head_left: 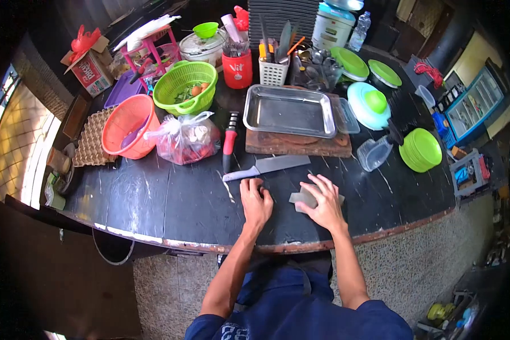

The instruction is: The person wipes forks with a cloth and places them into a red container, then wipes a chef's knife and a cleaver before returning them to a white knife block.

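On the black table, my right hand (323, 205) rests with spread fingers on a grey, flat block (300, 198) whose ends show on both sides. My left hand (256, 203) lies to its left with curled fingers, near a small dark thing that I cannot make out. Just beyond the hands is a knife (280, 164), its pale handle to the left and its wide blade to the right. A red and black knife sharpener (230, 141) lies behind the handle. The metal tray (289, 111) sits on a wooden board (297, 145) farther back.
At left are an orange basket (112, 133), a green basket (170, 107), a tied plastic bag (188, 141) and an egg carton (90, 141). Behind stand a red container (237, 71) and a white knife holder (273, 72). Green plates (422, 150) and a clear container (374, 154) are at right.
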The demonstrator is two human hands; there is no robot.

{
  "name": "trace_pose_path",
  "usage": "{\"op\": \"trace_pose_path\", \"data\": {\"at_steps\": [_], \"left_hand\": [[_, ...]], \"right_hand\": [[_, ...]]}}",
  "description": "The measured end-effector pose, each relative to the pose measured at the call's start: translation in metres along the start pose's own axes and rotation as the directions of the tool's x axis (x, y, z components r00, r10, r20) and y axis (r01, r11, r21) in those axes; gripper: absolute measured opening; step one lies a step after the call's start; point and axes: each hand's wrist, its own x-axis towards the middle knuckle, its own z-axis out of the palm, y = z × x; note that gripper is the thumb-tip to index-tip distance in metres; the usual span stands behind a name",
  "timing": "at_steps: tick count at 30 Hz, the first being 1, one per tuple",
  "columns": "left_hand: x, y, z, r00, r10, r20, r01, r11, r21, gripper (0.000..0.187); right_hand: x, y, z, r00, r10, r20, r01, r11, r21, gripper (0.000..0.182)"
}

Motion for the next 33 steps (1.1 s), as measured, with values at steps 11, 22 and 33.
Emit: {"op": "trace_pose_path", "data": {"at_steps": [11, 22, 33], "left_hand": [[0.026, -0.010, -0.017, 0.973, -0.006, 0.232, -0.177, 0.629, 0.757, 0.064], [0.018, 0.004, -0.056, 0.820, -0.211, 0.533, -0.183, 0.784, 0.593, 0.036], [-0.082, 0.059, -0.113, 0.305, -0.386, 0.871, 0.913, 0.379, -0.152, 0.017]], "right_hand": [[-0.036, 0.046, 0.005, 0.980, -0.091, -0.178, 0.082, 0.995, -0.059, 0.029], [-0.052, 0.027, -0.024, 0.869, 0.265, 0.417, -0.243, -0.505, 0.828, 0.046], [-0.046, 0.013, 0.003, 0.831, 0.548, -0.092, -0.145, 0.373, 0.917, 0.029]]}}
